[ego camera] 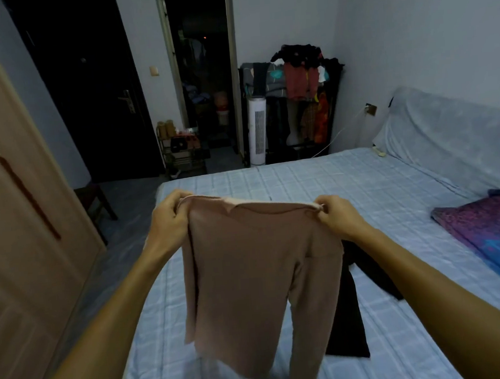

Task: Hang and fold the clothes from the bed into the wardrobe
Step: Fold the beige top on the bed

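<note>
white tower fan (258, 129) stands near shoe rack (184, 152).

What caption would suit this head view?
Left hand and right hand hold a tan long-sleeved top up by its shoulders over the blue checked bed, a black garment lying on it.

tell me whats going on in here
A person at the bed holds a pink-brown garment up by its top edge. The left hand grips one corner and the right hand pinches the other, so it hangs over the mattress. A black garment lies on the bed behind it. The wardrobe to the left has its doors shut.
</note>
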